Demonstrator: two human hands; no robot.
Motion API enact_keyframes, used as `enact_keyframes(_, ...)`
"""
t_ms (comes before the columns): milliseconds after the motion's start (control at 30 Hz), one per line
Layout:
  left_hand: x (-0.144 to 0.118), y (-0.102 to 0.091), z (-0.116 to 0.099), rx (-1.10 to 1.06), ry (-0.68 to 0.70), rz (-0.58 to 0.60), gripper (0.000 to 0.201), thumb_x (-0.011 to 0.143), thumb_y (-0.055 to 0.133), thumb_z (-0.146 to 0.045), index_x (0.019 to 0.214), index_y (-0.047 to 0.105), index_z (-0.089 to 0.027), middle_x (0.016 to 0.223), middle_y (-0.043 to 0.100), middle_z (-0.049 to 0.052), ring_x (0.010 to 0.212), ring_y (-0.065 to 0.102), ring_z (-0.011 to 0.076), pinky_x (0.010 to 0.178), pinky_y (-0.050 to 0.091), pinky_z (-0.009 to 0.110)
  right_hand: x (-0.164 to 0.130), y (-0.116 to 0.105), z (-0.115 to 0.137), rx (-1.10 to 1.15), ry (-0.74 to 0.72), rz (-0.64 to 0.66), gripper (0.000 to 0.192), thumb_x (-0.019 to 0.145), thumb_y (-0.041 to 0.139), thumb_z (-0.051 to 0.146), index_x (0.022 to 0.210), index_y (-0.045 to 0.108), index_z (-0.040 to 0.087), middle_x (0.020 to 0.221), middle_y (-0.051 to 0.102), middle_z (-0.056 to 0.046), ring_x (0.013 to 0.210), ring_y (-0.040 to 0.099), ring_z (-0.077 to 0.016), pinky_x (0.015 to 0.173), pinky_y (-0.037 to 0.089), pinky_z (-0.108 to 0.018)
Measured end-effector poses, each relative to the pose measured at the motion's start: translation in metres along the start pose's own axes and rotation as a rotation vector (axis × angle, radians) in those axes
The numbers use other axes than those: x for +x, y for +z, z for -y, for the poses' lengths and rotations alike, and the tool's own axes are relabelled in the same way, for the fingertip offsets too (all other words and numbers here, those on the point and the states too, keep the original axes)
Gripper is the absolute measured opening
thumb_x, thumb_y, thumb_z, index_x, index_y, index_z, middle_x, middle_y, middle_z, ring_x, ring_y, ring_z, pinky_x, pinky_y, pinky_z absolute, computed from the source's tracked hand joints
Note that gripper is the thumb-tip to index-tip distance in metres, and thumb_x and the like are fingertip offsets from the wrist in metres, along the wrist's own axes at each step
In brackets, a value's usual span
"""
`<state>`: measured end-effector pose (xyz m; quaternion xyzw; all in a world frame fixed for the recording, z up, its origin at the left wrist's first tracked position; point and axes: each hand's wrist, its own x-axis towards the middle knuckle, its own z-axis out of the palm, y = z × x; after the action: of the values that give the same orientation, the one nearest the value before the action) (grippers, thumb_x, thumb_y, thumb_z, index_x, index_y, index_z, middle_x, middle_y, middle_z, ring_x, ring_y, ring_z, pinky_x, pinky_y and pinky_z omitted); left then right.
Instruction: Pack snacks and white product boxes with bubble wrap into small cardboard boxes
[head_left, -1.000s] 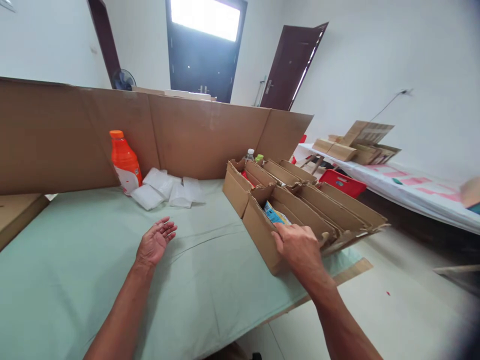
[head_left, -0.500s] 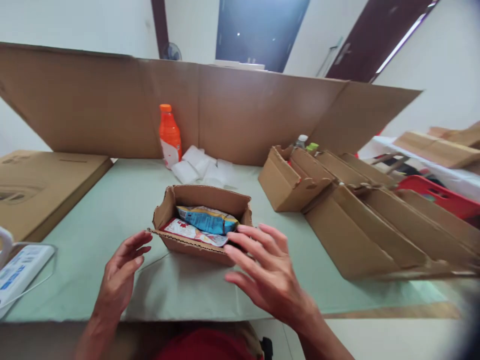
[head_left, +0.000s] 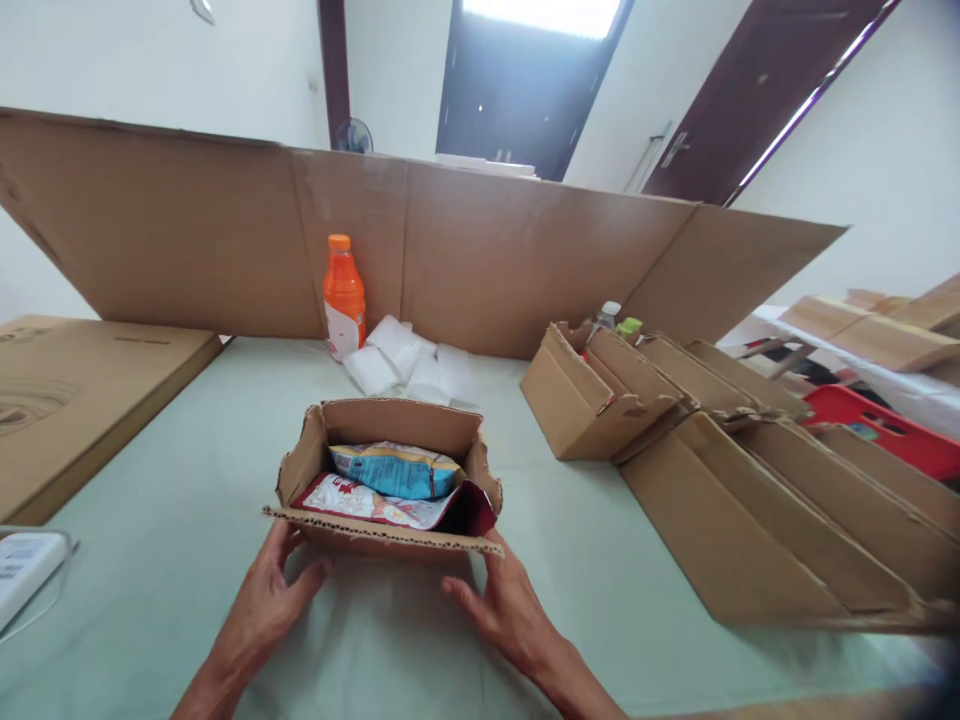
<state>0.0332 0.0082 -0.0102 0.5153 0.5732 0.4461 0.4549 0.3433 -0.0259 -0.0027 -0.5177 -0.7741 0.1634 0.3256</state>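
A small open cardboard box (head_left: 390,425) sits on the pale green table in front of me. Inside lie a blue snack packet (head_left: 394,470) and a red-and-white packet (head_left: 352,500) under it. My left hand (head_left: 266,600) presses against the box's near wall at its left corner, under the folded-down front flap. My right hand (head_left: 502,610) touches the same wall at the right corner, fingers spread. Neither hand closes around anything.
A row of open cardboard boxes (head_left: 720,480) leans at the right. An orange drink bottle (head_left: 343,298) and white pouches (head_left: 409,365) stand against a tall cardboard screen (head_left: 487,260) behind. A flat carton (head_left: 75,390) and a white device (head_left: 22,570) lie at the left.
One second ago my right hand was at the row of boxes on the right; the small box now stands before me. Both hands have dropped from above it onto its near wall.
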Motion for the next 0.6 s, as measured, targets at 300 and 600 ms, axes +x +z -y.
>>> enact_keyframes(300,0.065,-0.013,-0.013,0.025,0.009,-0.311,0.063,0.064,0.075,-0.053,0.115,0.055,-0.022,0.110,0.065,0.006,0.098,0.066,0.0258,0.089,0.054,0.040,0.131,0.033,-0.009,0.087,0.035,0.069,0.057,0.087,0.064,0.026,0.140,0.043,0.018,0.126,0.064,-0.013,0.110,0.061,-0.0266,0.092,0.051,-0.041)
enact_keyframes(600,0.092,-0.010,0.017,0.033,0.021,-0.316,0.052,0.069,0.076,-0.051,0.109,0.057,-0.022,0.102,0.068,0.004,0.094,0.065,0.0243,0.084,0.052,0.035,0.152,-0.003,-0.098,-0.222,0.127,-0.083,0.052,0.088,0.057,0.020,0.140,0.051,0.015,0.138,0.060,-0.016,0.125,0.055,-0.0269,0.105,0.044,-0.045)
